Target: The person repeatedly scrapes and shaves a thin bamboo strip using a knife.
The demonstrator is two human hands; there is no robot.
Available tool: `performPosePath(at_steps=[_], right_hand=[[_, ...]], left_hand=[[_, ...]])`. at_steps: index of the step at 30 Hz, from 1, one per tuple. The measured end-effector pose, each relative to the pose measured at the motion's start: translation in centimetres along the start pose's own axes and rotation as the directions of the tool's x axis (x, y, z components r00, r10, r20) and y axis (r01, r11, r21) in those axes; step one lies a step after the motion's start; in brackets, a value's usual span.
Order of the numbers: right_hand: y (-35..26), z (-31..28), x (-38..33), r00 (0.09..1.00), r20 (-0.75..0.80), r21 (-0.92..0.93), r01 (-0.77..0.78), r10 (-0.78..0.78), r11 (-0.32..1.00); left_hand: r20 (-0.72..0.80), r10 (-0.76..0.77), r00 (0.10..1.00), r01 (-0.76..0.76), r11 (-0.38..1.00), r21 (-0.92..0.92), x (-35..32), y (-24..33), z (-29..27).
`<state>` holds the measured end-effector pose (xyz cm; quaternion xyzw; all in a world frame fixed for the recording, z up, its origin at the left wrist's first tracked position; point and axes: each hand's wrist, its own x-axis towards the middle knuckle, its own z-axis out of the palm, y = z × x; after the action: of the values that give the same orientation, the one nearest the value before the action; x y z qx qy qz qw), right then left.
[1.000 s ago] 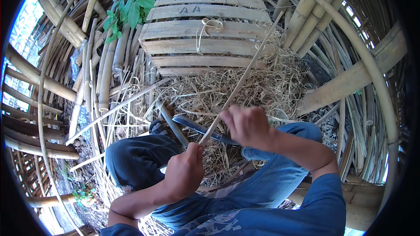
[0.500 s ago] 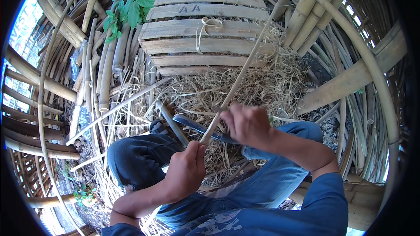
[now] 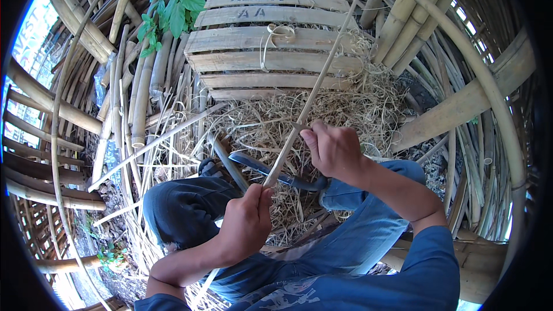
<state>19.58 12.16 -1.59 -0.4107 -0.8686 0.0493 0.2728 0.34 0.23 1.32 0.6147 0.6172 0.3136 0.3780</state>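
- Bamboo surrounds the spot where I stand watching: upright and slanting poles point(image 3: 412, 14) rise beyond the right hand, and bundles of cut canes lie to the left of the left hand.
- Straight ahead of both hands, a pale wooden slatted crate point(image 3: 230, 39) carries a loose curl of thin shaving point(image 3: 282, 35).
- Curly, straw-coloured shavings point(image 3: 380, 95) cover the ground between the crate and the hands, heaped thickest ahead of the right hand.
- One long, pale bamboo strip point(image 3: 317, 89) runs from the left hand, past the thumb side of the right hand, and slants away until its far end lies above the crate's far right corner.
- Nearer the body, the left hand point(image 3: 245, 219) is curled into a firm fist around the strip's near part.
- Farther forward, the right hand point(image 3: 334, 145) is also curled tight, gripping a small dark blade point(image 3: 298, 126) that crosses the strip; its handle is hidden by the fingers.
- Below the strip, between the two hands, lies a large dark knife point(image 3: 253, 163).
- Blue jeans point(image 3: 368, 227) cover the seated person's bent legs, one knee beside each hand.
- Well beyond the left hand, a leafy green plant point(image 3: 180, 11) stands beside the crate.
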Motion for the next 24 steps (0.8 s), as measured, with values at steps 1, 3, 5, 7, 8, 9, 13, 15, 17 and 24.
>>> performPosePath(at_steps=[1,3,5,7,8,9,13,15,17,24], right_hand=[[0.2,0.1,0.1,1.0,-0.006,-0.027,-0.018,0.018,0.999],[-0.5,0.2,-0.4,0.999,0.003,-0.048,-0.037,0.037,0.998],[-1.1,0.1,-0.5,1.0,-0.012,-0.019,0.014,-0.015,1.0],[-1.0,-0.1,-0.7,0.999,-0.023,-0.043,0.039,-0.04,0.998],[-0.4,-0.4,-0.3,0.999,0.042,-0.047,-0.025,0.027,0.999],[0.3,-0.7,0.1,0.99,0.109,-0.053,-0.089,0.094,0.995],[4.0,-0.3,1.4,0.979,-0.178,-0.154,-0.125,0.097,0.98],[2.3,-0.3,0.7,0.977,-0.046,-0.013,-0.21,0.209,0.978],[0.1,-0.3,-0.3,0.997,0.015,-0.005,-0.069,0.069,0.998],[2.4,-0.7,0.7,0.994,-0.062,-0.039,-0.098,0.095,0.994]], left_hand=[[-0.001,-0.008,1.0,0.008,1.0,0.013,0.0,0.0,0.0],[-0.002,0.003,1.0,-0.003,1.0,-0.005,-0.1,-0.2,0.3],[-0.004,0.012,1.0,-0.012,1.0,-0.023,-0.1,-0.2,0.4],[0.012,0.014,1.0,-0.013,0.999,-0.052,0.0,-0.1,0.5],[0.013,0.012,1.0,-0.012,0.999,-0.046,-0.1,0.0,0.3],[0.009,0.011,1.0,-0.011,0.999,-0.049,-0.2,0.2,0.3],[0.041,-0.016,0.999,0.017,0.999,-0.034,-0.5,0.0,0.3],[0.048,-0.024,0.999,0.025,0.999,-0.021,-0.4,-0.4,0.3],[0.061,-0.036,0.997,0.037,0.999,-0.004,-0.4,-0.4,0.4],[0.041,0.005,0.999,-0.005,1.0,-0.002,-0.6,0.0,0.4]])
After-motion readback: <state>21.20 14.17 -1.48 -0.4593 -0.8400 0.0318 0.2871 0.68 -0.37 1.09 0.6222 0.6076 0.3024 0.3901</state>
